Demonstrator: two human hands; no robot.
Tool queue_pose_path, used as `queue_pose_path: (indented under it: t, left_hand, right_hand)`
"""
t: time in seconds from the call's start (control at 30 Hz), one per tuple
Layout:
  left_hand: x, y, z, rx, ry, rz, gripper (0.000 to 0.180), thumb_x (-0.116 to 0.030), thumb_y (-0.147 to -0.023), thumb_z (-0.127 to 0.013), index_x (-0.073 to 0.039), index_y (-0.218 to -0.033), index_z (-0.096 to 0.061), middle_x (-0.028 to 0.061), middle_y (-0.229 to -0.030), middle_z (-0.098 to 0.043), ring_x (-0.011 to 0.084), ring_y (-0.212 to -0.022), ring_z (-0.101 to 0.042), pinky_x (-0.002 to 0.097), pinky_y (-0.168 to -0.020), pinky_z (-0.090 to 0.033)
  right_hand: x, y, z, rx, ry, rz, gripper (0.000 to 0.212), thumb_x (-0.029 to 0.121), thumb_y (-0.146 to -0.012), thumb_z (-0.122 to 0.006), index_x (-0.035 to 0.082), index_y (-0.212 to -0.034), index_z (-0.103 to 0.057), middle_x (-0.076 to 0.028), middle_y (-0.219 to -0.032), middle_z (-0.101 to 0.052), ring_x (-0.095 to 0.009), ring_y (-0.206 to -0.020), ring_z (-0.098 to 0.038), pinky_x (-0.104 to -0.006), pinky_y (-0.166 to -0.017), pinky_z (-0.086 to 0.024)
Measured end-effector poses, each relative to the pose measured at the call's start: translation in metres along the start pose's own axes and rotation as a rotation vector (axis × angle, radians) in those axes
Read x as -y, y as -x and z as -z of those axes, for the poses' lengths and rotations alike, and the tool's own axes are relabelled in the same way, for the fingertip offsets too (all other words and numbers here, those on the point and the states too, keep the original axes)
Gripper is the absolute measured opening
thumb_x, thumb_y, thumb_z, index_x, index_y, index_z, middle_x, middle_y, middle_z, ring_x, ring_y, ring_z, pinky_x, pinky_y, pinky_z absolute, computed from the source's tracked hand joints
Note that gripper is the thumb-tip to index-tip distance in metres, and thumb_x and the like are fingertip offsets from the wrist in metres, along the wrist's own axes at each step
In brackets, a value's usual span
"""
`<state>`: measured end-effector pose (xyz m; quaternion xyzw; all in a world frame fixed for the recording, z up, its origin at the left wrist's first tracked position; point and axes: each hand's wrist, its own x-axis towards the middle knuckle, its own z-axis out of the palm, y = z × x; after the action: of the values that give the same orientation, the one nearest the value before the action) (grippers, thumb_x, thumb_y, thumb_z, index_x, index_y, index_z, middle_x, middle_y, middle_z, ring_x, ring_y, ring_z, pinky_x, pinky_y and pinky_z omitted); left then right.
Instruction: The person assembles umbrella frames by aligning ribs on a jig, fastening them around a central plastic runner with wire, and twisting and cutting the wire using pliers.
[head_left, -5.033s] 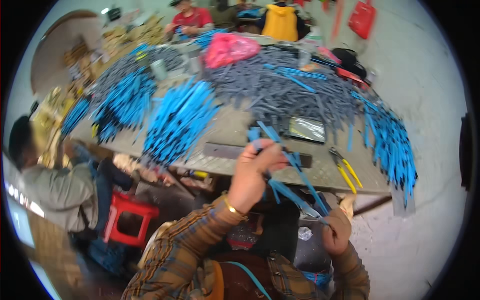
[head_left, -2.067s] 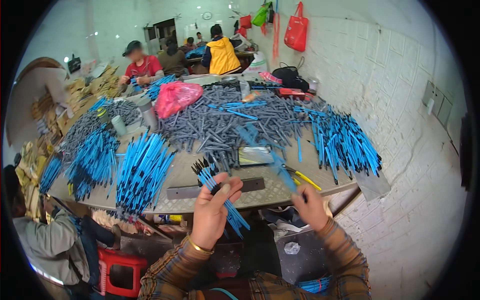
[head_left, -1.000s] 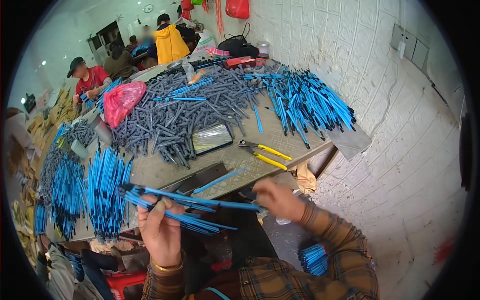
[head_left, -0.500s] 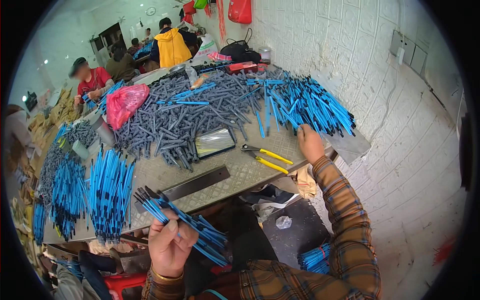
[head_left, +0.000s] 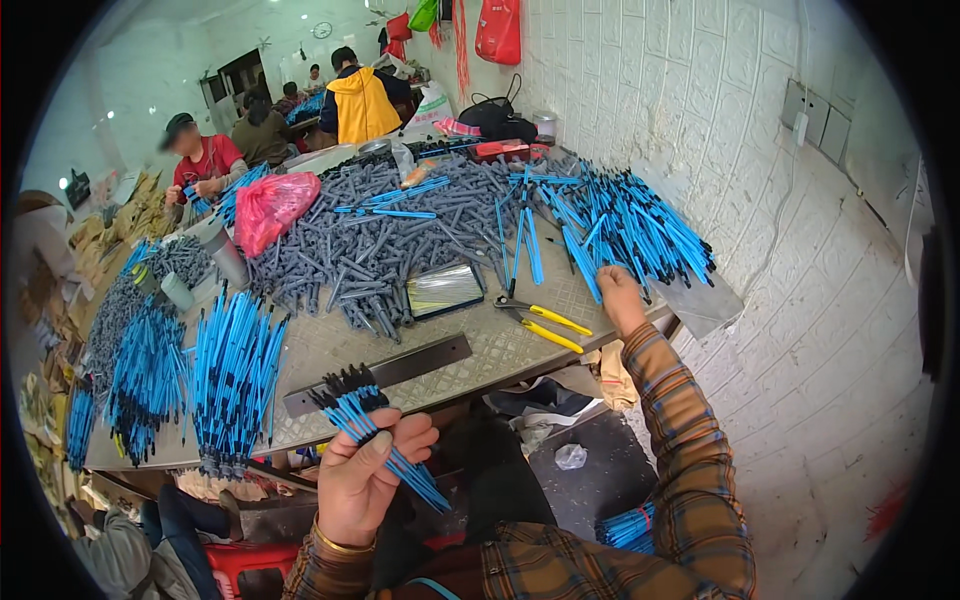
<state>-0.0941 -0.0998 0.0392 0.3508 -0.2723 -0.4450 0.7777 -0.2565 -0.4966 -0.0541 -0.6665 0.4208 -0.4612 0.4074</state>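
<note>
My left hand [head_left: 355, 490] is closed round a bundle of thin blue sticks [head_left: 350, 412] with black tips, held tilted in front of the table's near edge. Thumb and forefinger press on the bundle, while the other fingers are curled loosely. At the table's right end, my right hand [head_left: 622, 298] pinches the near end of a blue stick at the edge of a large loose pile of blue sticks [head_left: 640, 225]. Its fingertips partly hide what they grip. Cutting pliers with yellow handles [head_left: 555, 320] lie just left of that hand.
A heap of grey plastic rods [head_left: 350, 265] covers the table's middle, beside a shallow box of thin pins [head_left: 445, 290]. A metal bar [head_left: 400, 372] lies near the front edge. Blue stick stacks [head_left: 235, 380] and a pink bag [head_left: 275, 210] are leftward. A white wall [head_left: 800, 300] borders the right; co-workers sit beyond.
The view has shifted slightly. The sticks in my left hand, fanned out before, now form a tighter bundle with their tips together. My right hand stays by the pile's near edge.
</note>
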Motion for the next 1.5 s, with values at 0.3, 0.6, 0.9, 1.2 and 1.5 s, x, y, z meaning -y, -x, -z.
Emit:
queue_pose_path:
  t: [0.3, 0.6, 0.9, 1.2, 1.5]
  left_hand:
    - [0.002, -0.005, -0.011, 0.044, 0.072, -0.013, 0.033, -0.008, -0.089, -0.050, -0.002, -0.121, -0.047, 0.0259, -0.119, -0.051, 0.0388, -0.113, -0.050, 0.0466, -0.095, -0.040]
    - [-0.002, -0.019, 0.001, -0.124, 0.069, -0.071, 0.030, -0.005, -0.088, -0.051, -0.004, -0.118, -0.048, 0.0215, -0.118, -0.054, 0.0300, -0.108, -0.054, 0.0389, -0.091, -0.042]
    - [0.017, -0.053, 0.005, -0.339, -0.167, -0.578, 0.018, 0.000, -0.084, -0.058, -0.005, -0.100, -0.051, 0.0131, -0.100, -0.061, 0.0190, -0.092, -0.059, 0.0268, -0.079, -0.046]
    - [0.004, -0.041, 0.012, -0.355, -0.122, -0.516, 0.018, -0.001, -0.086, -0.053, -0.003, -0.104, -0.051, 0.0092, -0.081, -0.062, 0.0142, -0.066, -0.057, 0.0244, -0.060, -0.044]
    - [0.010, -0.040, 0.001, -0.368, -0.093, -0.369, 0.032, -0.002, -0.087, -0.048, -0.003, -0.119, -0.045, 0.0112, -0.086, -0.061, 0.0112, -0.057, -0.048, 0.0224, -0.053, -0.038]
  right_hand:
    - [0.031, -0.003, 0.010, -0.020, 0.062, 0.058, 0.014, 0.014, -0.083, -0.051, 0.001, -0.084, -0.057, -0.007, -0.070, -0.059, -0.015, -0.060, -0.053, -0.0277, -0.057, -0.042]
    - [0.116, 0.107, -0.011, 0.404, -0.161, 0.139, 0.014, 0.016, -0.086, -0.053, 0.007, -0.076, -0.049, 0.000, -0.060, -0.044, -0.008, -0.044, -0.040, -0.0222, -0.040, -0.031]
    - [0.124, 0.207, -0.036, 0.650, 0.236, 0.878, 0.009, 0.008, -0.075, -0.059, 0.005, -0.082, -0.053, -0.013, -0.074, -0.051, -0.029, -0.058, -0.053, -0.0368, -0.049, -0.041]
    - [0.101, 0.207, -0.040, 0.534, 0.243, 0.805, 0.040, 0.014, -0.078, -0.061, 0.007, -0.116, -0.051, -0.010, -0.074, -0.054, -0.029, -0.058, -0.055, -0.0363, -0.051, -0.044]
    - [0.077, 0.088, -0.058, 0.334, 0.276, 0.388, 0.026, 0.024, -0.089, -0.050, 0.001, -0.099, -0.056, -0.018, -0.072, -0.058, -0.031, -0.065, -0.058, -0.0367, -0.059, -0.046]
